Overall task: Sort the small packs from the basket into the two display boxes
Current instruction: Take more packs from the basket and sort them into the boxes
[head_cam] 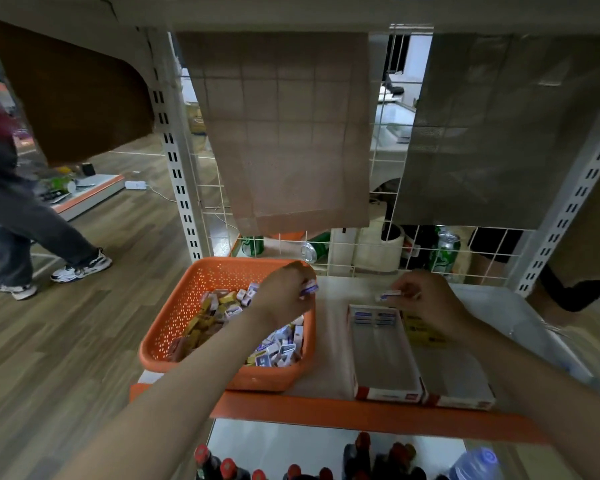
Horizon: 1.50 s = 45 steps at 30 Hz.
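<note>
Orange perforated basket (187, 317) sits on the shelf (329, 327) at left, its near corner past the orange front edge. It holds a jumble of small packs (274, 348): yellow ones heaped toward the left, white w/ blue-purple print toward the right and back, lying at all angles. Left hand (284, 296) is over the basket's far right corner, fingers pinched on one white/purple pack (309, 288) held above the rim. Right hand (426, 303) is above the far end of the boxes, fingertips closed on another white/blue pack (388, 294), held roughly flat. Two long white display boxes w/ red fronts stand side by side, touching, right of the basket. Left box (385, 355) has a few white/blue packs in rows at its far end, rest bare. Right box (454, 379) has yellow packs at its far end, partly hidden by the right wrist. Print on packs too blurred to read. Red-capped bottles (229, 469) on the shelf below; green cans (445, 252) behind the wire grid.
</note>
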{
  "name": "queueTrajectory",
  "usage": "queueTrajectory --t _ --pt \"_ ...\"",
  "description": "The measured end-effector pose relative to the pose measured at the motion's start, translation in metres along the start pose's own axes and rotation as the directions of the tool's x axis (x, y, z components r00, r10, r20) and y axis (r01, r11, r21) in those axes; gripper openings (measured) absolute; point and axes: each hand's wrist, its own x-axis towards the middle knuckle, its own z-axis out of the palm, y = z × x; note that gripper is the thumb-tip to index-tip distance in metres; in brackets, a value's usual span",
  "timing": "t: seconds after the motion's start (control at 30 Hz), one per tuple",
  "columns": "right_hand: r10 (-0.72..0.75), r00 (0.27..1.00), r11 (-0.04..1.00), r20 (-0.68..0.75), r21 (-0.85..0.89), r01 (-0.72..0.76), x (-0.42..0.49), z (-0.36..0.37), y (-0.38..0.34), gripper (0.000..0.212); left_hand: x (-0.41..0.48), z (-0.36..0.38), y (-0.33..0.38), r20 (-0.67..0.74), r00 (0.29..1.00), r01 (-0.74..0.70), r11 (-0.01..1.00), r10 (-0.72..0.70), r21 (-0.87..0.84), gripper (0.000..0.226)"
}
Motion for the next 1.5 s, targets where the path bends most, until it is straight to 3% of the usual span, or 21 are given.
queueTrajectory --t 0.17,0.43,0.57,0.93,1.23,1.37,1.5 --pt "0.039 0.992 0.993 0.119 -0.118 -0.025 -0.009 0.009 0.015 0.017 0.012 0.024 0.019 0.037 0.995 -0.088 0.995 0.09 -0.05 0.024" --pt "0.053 0.965 0.954 0.255 -0.3 0.027 -0.003 0.054 0.009 0.015 0.017 0.044 0.022 0.128 0.989 -0.062 0.995 0.071 -0.075 0.044" --pt "0.072 0.962 0.938 0.264 -0.346 0.025 0.0 0.066 0.01 0.007 0.02 0.049 0.02 0.119 0.989 -0.077 0.994 0.085 -0.071 0.032" --pt "-0.022 0.985 0.94 0.173 -0.332 0.079 -0.004 0.082 0.017 0.019 0.023 0.053 0.014 0.089 0.987 -0.13 0.988 0.136 -0.079 0.024" --pt "0.01 0.992 0.942 0.123 -0.334 0.032 -0.005 0.089 0.017 0.02 0.019 0.055 0.009 0.079 0.986 -0.135 0.984 0.144 -0.114 0.024" --pt "-0.041 0.994 0.955 0.105 -0.288 0.07 -0.006 0.076 0.007 0.009 0.016 0.052 0.01 0.09 0.989 -0.096 0.978 0.113 -0.183 0.046" --pt "-0.075 0.996 0.995 0.053 -0.055 0.078 -0.002 0.055 -0.012 0.03 0.015 0.051 0.017 0.122 0.986 -0.085 0.976 0.111 -0.201 0.071"
